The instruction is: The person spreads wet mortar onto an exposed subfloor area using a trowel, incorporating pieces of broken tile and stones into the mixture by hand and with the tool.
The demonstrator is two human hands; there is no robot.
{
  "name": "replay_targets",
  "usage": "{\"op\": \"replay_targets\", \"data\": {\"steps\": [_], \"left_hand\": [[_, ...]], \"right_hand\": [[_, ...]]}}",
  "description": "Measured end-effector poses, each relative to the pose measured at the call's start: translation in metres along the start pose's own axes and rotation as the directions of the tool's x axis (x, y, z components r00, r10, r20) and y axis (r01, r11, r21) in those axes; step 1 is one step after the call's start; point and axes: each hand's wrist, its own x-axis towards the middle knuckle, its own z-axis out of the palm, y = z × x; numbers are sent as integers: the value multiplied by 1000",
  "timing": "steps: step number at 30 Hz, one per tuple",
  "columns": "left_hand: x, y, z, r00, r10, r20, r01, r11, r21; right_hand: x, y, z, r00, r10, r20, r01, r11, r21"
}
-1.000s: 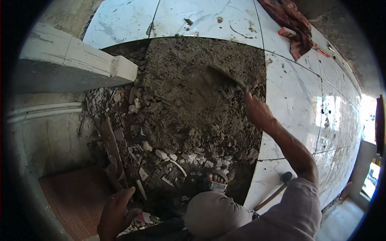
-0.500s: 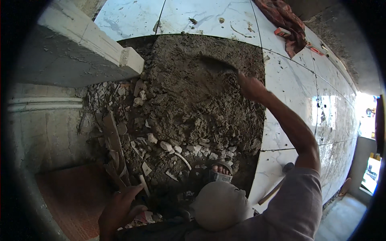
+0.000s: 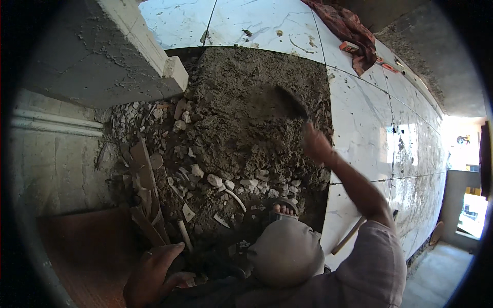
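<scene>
My right hand (image 3: 317, 145) is closed round the handle of a trowel (image 3: 292, 105), its dark blade low over the wet mortar bed (image 3: 236, 113). Hand and blade are somewhat blurred; whether the blade touches the mortar I cannot tell. At the lower left, my left hand (image 3: 154, 269) holds nothing, its fingers stretched out and the thumb apart. It is nearest to a pale stick (image 3: 185, 236) and some broken boards (image 3: 149, 174). My knee (image 3: 285, 251) and sandalled foot (image 3: 284, 207) are at the mortar's near edge.
White marbled tiles (image 3: 359, 113) border the mortar at the back and right. A reddish cloth (image 3: 354, 36) lies over a spirit level. Broken rubble (image 3: 214, 180) lies along the near and left edges. A concrete ledge (image 3: 175, 72) juts in from the left; a wooden handle (image 3: 349, 236) lies at right.
My right hand has drawn the trowel nearer to me, and its blade has turned. The left hand remains open at the lower left. The view has shifted slightly.
</scene>
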Motion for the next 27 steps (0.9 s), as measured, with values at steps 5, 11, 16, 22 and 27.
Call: {"op": "replay_targets", "data": {"steps": [5,11,16,22,27], "left_hand": [[-7,8,-4,999,-6,-32,4,998,-65],[-4,3,2,999,36,22,-36,999,-33],[-9,23,-5,998,-66,-7,67,994,91],[3,12,-2,998,-27,-52,26,999,-26],[17,8,-8,1000,0,30,0,1000,16]], "right_hand": [[-22,-37,4,943,-331,24,324,935,142],[139,26,-45,965,185,-186,-145,967,209],[201,24,-62,878,451,-160,-368,850,378],[116,-52,-35,991,-68,117,56,993,100],[136,-28,-58,994,-107,12,108,993,-57]]}}
